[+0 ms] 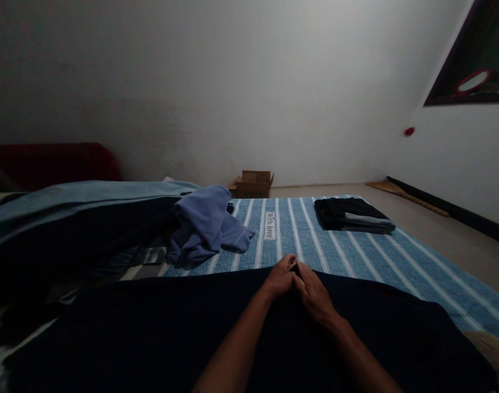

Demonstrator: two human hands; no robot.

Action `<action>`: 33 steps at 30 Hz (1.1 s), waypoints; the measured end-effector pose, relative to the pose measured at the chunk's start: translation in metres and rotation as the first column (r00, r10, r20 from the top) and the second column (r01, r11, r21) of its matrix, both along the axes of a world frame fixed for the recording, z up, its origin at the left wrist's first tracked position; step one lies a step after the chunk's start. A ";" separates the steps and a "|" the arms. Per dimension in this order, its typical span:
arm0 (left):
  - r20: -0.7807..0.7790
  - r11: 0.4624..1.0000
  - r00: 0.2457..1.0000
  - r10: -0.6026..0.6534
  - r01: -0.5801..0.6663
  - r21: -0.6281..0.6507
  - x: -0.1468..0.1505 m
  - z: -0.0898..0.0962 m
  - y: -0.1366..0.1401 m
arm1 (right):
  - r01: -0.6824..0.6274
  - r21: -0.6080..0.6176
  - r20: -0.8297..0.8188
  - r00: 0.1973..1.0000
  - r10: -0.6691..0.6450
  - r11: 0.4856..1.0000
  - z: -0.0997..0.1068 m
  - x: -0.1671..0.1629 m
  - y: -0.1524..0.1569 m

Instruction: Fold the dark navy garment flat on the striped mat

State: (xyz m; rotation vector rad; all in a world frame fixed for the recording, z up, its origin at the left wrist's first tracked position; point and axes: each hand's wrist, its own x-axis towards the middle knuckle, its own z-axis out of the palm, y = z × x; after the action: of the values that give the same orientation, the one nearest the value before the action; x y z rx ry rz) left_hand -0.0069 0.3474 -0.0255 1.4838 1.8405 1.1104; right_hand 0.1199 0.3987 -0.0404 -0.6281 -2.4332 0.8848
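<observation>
A wide dark navy garment [171, 333], perhaps trousers, lies spread across the bed in front of me. My left hand [280, 278] is at the middle of its far edge, fingers curled closed on the cloth. Close against it, my right hand [316, 295] has its fingers pressed together on the same edge, fingertips almost meeting the left ones. The cloth between the hands is too dark to make out fully. Just beyond, to the left, a crumpled blue-purple garment [206, 221] lies on the striped bed sheet [269, 256].
A folded dark stack of clothes [351, 214] rests at the bed's far right. Piled clothes [89, 213] cover the left side. An open cardboard box [254, 185] stands beyond the bed by the wall. A dark-framed window or mirror [474, 60] is at upper right.
</observation>
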 end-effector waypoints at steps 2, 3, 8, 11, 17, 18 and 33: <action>0.012 0.998 0.998 0.057 -0.057 0.008 -0.002 -0.002 0.003 | 0.003 0.049 0.034 0.999 -0.005 0.999 -0.002 -0.001 -0.002; 0.008 0.996 0.996 0.083 -0.083 0.012 -0.004 -0.001 0.003 | 0.015 0.072 0.056 0.998 -0.019 0.997 -0.003 -0.002 -0.003; -0.116 0.980 0.973 0.197 -0.197 0.015 -0.020 0.011 -0.010 | 0.050 0.158 0.153 0.985 -0.075 0.986 -0.011 -0.005 -0.006; -0.266 0.970 0.936 0.231 -0.244 -0.015 -0.034 0.019 -0.025 | 0.054 0.183 0.184 0.979 -0.088 0.982 -0.011 -0.005 -0.007; -0.486 0.964 0.855 0.184 -0.253 -0.079 -0.048 0.019 -0.044 | 0.042 0.249 0.285 0.952 -0.115 0.968 -0.007 -0.006 -0.009; -0.505 0.963 0.844 0.180 -0.255 -0.083 -0.049 0.018 -0.044 | 0.035 0.255 0.307 0.945 -0.115 0.966 -0.005 -0.006 -0.009; -0.579 0.955 0.787 0.214 -0.293 -0.044 -0.055 0.006 -0.040 | 0.019 0.272 0.381 0.916 -0.126 0.962 0.006 -0.005 -0.011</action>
State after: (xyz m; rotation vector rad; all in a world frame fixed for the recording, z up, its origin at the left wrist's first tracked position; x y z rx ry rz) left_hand -0.0623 0.3070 -0.0197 1.6403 2.5350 0.6618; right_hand 0.1146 0.3874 -0.0340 -0.8582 -2.7977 0.4166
